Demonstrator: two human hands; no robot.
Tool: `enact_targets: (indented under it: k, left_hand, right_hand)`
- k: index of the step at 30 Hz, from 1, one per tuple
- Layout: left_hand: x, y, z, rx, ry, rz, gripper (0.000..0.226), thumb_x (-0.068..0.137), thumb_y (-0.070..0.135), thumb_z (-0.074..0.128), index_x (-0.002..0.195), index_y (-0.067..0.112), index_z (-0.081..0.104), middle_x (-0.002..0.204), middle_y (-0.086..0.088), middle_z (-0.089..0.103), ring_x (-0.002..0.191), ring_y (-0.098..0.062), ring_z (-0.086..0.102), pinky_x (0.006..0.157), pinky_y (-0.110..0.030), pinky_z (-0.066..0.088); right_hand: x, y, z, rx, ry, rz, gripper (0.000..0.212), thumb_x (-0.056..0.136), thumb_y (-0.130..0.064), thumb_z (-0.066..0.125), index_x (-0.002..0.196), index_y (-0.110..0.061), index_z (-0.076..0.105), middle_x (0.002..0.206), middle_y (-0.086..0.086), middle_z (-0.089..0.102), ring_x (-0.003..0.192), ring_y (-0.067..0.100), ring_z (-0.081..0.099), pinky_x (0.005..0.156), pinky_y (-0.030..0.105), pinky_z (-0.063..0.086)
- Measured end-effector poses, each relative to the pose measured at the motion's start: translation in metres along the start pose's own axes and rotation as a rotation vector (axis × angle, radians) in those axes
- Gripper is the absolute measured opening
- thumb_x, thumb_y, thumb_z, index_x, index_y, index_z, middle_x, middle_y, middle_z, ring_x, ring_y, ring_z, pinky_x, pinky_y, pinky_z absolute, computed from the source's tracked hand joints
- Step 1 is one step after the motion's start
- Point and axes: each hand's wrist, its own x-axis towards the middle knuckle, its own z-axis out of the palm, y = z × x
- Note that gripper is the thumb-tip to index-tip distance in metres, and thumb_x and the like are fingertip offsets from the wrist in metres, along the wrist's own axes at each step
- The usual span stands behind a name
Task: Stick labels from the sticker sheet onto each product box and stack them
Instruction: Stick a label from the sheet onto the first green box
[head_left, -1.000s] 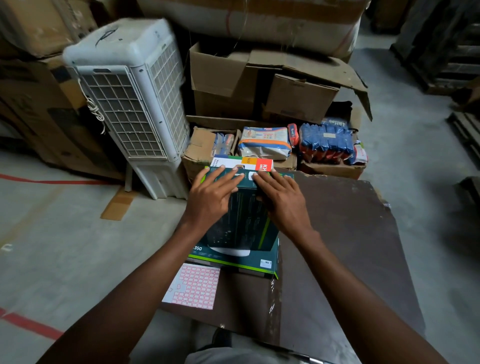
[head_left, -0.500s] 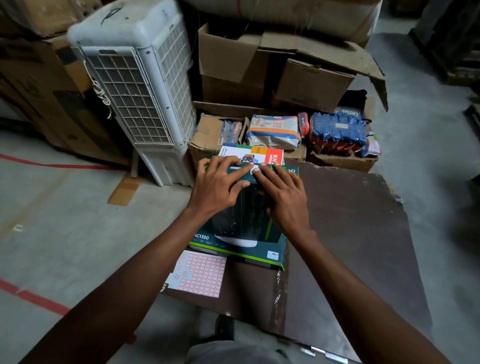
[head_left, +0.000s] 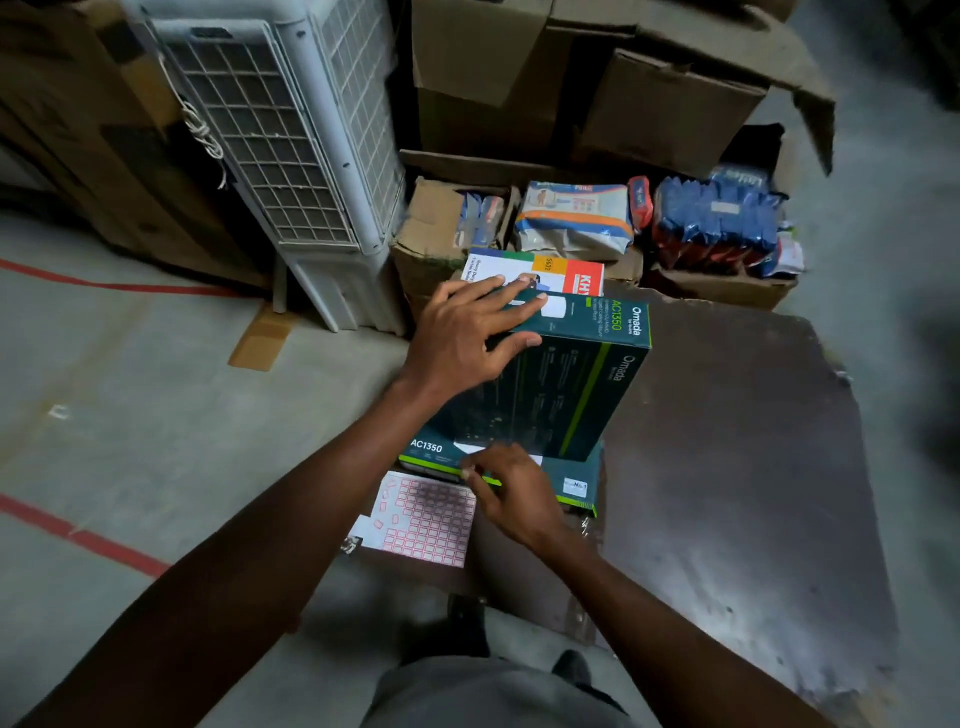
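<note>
Pink-gridded, the sticker sheet (head_left: 423, 514) lay flat on the dark table (head_left: 727, 441), just in front of the green box stack. The left hand (head_left: 462, 343) rested with fingers spread over the left end of the tilted top box (head_left: 566, 374), the fingertips reaching its far upper edge. The right hand (head_left: 514, 493) sat at the near edge of the bottom box (head_left: 576, 480), fingers curled together beside the sheet's right corner; whether they pinched a label I could not tell.
</note>
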Motion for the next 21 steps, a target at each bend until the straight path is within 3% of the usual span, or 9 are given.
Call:
enact_targets:
  k: [4,8,10,14,21]
  left_hand:
    - [0.001,-0.003,0.002,-0.013,0.006,0.004,0.044,0.097,0.057,0.057,0.135,0.037,0.064,0.141,0.008,0.061,0.130,-0.017,0.057,0.100,-0.036,0.039]
    - [0.001,-0.005,0.003,-0.031,0.002,-0.006,0.045,0.097,0.058,0.056,0.136,0.037,0.062,0.142,0.008,0.061,0.132,-0.016,0.055,0.102,-0.036,0.039]
    - [0.001,-0.004,0.004,-0.044,0.014,-0.011,0.045,0.097,0.058,0.056,0.136,0.037,0.063,0.142,0.007,0.061,0.132,-0.016,0.055,0.102,-0.036,0.038]
    - [-0.001,-0.005,0.008,-0.060,0.019,-0.015,0.046,0.097,0.060,0.054,0.136,0.037,0.062,0.142,0.008,0.060,0.133,-0.016,0.054,0.103,-0.035,0.037]
    - [0.000,-0.005,0.012,-0.064,0.021,-0.032,0.046,0.098,0.062,0.052,0.138,0.040,0.060,0.145,0.011,0.057,0.137,-0.013,0.051,0.103,-0.036,0.037]
  right_hand:
    - [0.011,0.023,0.072,0.017,-0.360,0.182,0.033,0.096,-0.052,0.053,0.096,-0.027,0.074,0.095,-0.007,0.074,0.083,0.012,0.063,0.070,0.036,0.052]
    - [0.020,0.024,0.131,-0.048,-0.612,0.207,0.026,0.093,-0.033,0.054,0.093,-0.016,0.074,0.106,0.008,0.074,0.099,0.032,0.066,0.080,0.038,0.053]
    - [0.025,0.013,0.146,-0.059,-0.663,0.205,0.021,0.095,-0.028,0.060,0.098,-0.013,0.075,0.114,0.014,0.070,0.107,0.035,0.063,0.084,0.036,0.047]
    - [0.039,0.005,0.175,-0.080,-0.667,0.156,0.032,0.098,-0.030,0.063,0.121,-0.011,0.072,0.134,0.016,0.064,0.121,0.038,0.057,0.094,0.042,0.048]
    - [0.043,0.000,0.198,-0.194,-0.747,0.127,0.028,0.096,-0.010,0.064,0.120,0.004,0.068,0.123,0.027,0.064,0.114,0.042,0.060,0.095,0.046,0.051]
